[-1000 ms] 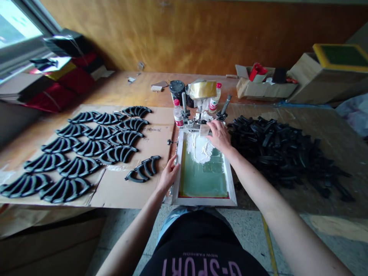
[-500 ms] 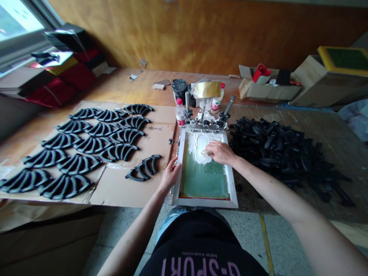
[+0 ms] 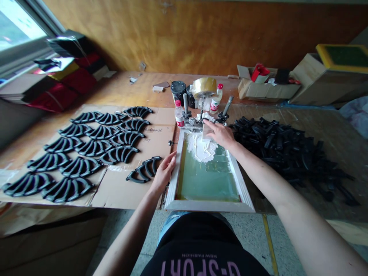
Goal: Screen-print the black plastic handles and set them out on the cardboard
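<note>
A screen printing frame (image 3: 211, 207) with a green mesh lies in front of me, its near end tilted up. White ink (image 3: 201, 149) is heaped over the far part of the mesh. My left hand (image 3: 165, 170) grips the frame's left side, with some fingertips hidden at the edge. Above the ink at the far end, my right hand (image 3: 220, 134) holds a pale flat scraper (image 3: 206, 131). Metal hinge clamps (image 3: 198, 123) hold the frame's far end. Left of my left hand, a few black curved handles (image 3: 143, 168) lie on cardboard.
Rows of black curved handles (image 3: 92, 143) cover the cardboard (image 3: 115, 191) at left. A loose pile of black handles (image 3: 276, 145) is at right. Behind the clamps stand bottles (image 3: 216, 99), a black tub (image 3: 178, 90) and a tape roll (image 3: 204, 86). An open carton (image 3: 267, 90) sits at back right.
The frame's near end has risen, with my left hand at its side. My right hand has moved the scraper away from me, toward the clamps.
</note>
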Tool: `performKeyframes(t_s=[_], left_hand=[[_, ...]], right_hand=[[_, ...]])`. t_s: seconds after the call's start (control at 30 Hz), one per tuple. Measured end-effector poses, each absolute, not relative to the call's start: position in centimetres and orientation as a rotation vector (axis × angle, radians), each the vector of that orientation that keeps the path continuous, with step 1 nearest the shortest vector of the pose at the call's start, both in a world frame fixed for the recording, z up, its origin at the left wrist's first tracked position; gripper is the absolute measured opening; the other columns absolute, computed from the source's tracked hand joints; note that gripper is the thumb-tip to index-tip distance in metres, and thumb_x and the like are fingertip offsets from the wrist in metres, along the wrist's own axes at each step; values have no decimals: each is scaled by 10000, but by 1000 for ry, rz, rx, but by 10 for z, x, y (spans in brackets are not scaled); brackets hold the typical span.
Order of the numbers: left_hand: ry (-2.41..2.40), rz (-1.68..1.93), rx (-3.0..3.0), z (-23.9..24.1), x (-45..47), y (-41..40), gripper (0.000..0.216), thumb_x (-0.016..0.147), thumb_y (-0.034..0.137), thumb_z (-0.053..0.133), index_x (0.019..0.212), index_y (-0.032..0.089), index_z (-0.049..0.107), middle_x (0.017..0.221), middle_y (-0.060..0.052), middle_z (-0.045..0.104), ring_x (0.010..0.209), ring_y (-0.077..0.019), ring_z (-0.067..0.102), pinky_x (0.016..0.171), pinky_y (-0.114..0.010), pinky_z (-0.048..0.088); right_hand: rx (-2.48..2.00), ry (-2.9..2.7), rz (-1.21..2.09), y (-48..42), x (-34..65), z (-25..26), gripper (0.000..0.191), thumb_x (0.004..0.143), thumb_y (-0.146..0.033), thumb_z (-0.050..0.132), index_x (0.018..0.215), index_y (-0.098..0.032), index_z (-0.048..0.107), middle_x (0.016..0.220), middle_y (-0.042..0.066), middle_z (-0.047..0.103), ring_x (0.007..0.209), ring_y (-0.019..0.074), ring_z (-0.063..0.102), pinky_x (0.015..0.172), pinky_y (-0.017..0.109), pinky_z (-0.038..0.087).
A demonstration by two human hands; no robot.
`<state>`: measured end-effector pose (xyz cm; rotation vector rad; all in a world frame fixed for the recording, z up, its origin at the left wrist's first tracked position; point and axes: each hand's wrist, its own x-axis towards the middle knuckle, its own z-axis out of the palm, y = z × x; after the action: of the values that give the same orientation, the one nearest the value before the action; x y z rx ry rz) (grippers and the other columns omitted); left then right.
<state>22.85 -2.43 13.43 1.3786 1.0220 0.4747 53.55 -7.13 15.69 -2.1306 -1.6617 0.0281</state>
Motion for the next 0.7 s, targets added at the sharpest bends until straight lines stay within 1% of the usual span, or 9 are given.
performKeyframes(t_s=[0.07, 0.13, 0.23, 0.33, 0.4, 0.47, 0.57, 0.63, 0.7], left_hand=[[1017, 539, 1410, 156, 233, -20, 545, 851, 618, 496, 1143, 194, 675, 884, -39, 685, 825, -191, 631, 673, -261, 496], [973, 645, 1393, 174, 244, -12, 553, 861, 649, 440, 1062, 195, 685, 879, -41, 676, 794, -183, 627, 661, -269, 501], [782, 869, 1349, 193, 269, 4, 507, 844, 624, 486, 1077, 202, 642, 963, -51, 677, 844, -180, 643, 685, -271, 516], [734, 910, 1252, 198, 290, 13, 495, 864, 590, 464, 1140, 200, 591, 936, -56, 687, 828, -172, 656, 638, -255, 512], [786, 918, 1136, 188, 296, 7, 510, 885, 594, 421, 1178, 200, 558, 899, -55, 695, 763, -152, 651, 592, -234, 495], [838, 820, 1031, 169, 295, -13, 529, 872, 607, 455, 1191, 193, 541, 923, -71, 707, 727, -145, 646, 570, -227, 488], [892, 377, 895, 132, 287, -56, 574, 822, 631, 544, 1177, 180, 552, 1038, -127, 710, 783, -195, 678, 565, -268, 514], [907, 244, 791, 112, 280, -81, 526, 811, 618, 573, 1115, 188, 577, 1070, -130, 704, 852, -225, 691, 601, -298, 540], [946, 277, 714, 97, 267, -91, 420, 815, 569, 599, 989, 188, 596, 975, -104, 714, 838, -221, 698, 622, -299, 548]], right_hand=[[-2196, -1487, -55, -76, 563, 157, 541, 854, -279, 640, 1378, -297, 507, 1068, 41, 680, 919, 222, 618, 816, 322, 451], [-2261, -1258, -68, -93, 589, 147, 411, 886, -260, 565, 1295, -227, 576, 998, 55, 695, 887, 218, 624, 809, 322, 451], [-2356, -1026, 93, -123, 602, 115, 285, 887, -252, 518, 1128, -161, 641, 915, 71, 703, 841, 216, 625, 773, 320, 463], [-2269, -1235, 247, -139, 574, 80, 297, 866, -305, 587, 1125, -166, 631, 980, 81, 692, 923, 220, 617, 827, 335, 467], [-2188, -1500, 269, -141, 544, 67, 356, 832, -314, 660, 1168, -201, 622, 1051, 80, 672, 1010, 229, 592, 895, 363, 445], [-2183, -1658, 222, -140, 513, 65, 303, 834, -308, 676, 1127, -237, 650, 1058, 76, 653, 1039, 241, 563, 916, 387, 426], [-2192, -1673, 75, -142, 466, 78, 158, 877, -334, 636, 976, -226, 696, 948, 80, 631, 975, 243, 541, 875, 382, 427], [-2059, -1777, 22, -145, 436, 87, 163, 894, -345, 614, 943, -213, 695, 884, 71, 617, 934, 233, 532, 850, 361, 431], [-1848, -1984, 48, -150, 417, 92, 175, 912, -342, 589, 978, -214, 690, 864, 55, 617, 914, 216, 533, 842, 341, 435]])
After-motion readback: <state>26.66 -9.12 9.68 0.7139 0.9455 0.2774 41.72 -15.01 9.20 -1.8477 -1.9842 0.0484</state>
